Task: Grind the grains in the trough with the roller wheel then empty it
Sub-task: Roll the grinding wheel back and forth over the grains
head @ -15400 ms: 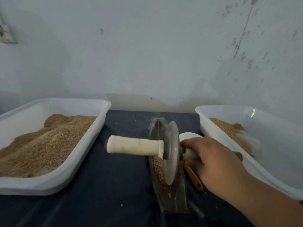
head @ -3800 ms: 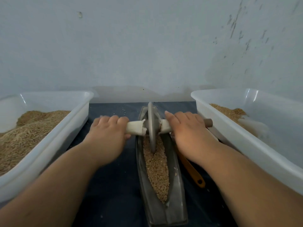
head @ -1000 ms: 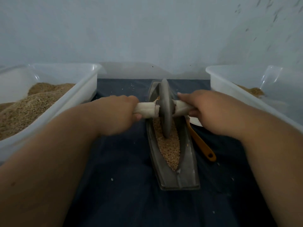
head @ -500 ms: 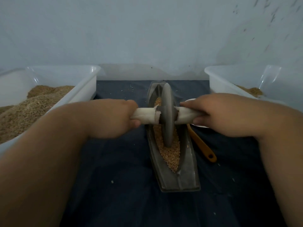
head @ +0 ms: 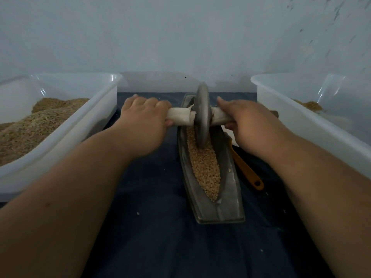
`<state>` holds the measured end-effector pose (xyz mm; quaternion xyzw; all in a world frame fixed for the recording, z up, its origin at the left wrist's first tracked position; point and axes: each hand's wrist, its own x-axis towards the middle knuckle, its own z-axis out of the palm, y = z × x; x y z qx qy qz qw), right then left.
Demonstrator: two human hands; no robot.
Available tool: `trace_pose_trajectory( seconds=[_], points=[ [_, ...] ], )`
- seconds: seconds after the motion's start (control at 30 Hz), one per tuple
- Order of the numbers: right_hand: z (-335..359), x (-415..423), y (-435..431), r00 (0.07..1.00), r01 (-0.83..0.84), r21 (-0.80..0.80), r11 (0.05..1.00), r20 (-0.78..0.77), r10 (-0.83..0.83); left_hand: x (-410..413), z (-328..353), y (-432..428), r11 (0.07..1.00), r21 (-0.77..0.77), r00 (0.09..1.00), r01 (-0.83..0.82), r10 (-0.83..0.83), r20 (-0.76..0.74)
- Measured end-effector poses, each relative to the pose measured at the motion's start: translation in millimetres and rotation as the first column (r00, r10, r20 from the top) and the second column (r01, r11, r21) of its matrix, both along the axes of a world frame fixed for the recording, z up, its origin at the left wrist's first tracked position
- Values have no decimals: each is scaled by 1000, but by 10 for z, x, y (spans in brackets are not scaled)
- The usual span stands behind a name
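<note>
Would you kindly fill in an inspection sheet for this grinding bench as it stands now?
Surface: dark cloth, a few stray grains on it.
Job's things: roller wheel upright in the trough; grains lie in the trough.
Clutter: orange-handled tool right of the trough; left tub heaped with grain; right tub holds a little.
Grippers: left hand and right hand each grip the wheel's wrapped handle.
Cables: nothing seen.
Surroundings: pale wall, marked at upper right.

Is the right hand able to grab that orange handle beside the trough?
Probably, once the right hand releases the roller wheel: the orange handle lies exposed on the cloth just below it.
</note>
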<state>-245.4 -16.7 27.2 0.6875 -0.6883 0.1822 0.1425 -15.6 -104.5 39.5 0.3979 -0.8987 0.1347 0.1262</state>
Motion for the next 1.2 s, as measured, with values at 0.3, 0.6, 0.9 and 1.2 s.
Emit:
trace_pose_trajectory(
  seconds=[0.3, 0.6, 0.9, 1.2],
  points=[
    [291, 49, 312, 994, -50, 274, 960, -80, 74, 174, 175, 57, 954, 286, 982, 93, -136, 133],
    [467, 63, 492, 993, -98, 467, 879, -11, 117, 233, 292, 190, 924, 372, 960, 94, -183, 213],
    [55, 76, 67, 996, 85, 21, 996, -38, -84, 33, 2, 27, 999, 18, 999, 40, -40, 32],
    [441, -56, 415, 992, -24, 409, 912, -106, 74, 209, 282, 160, 914, 395, 968, 97, -178, 175]
  ],
)
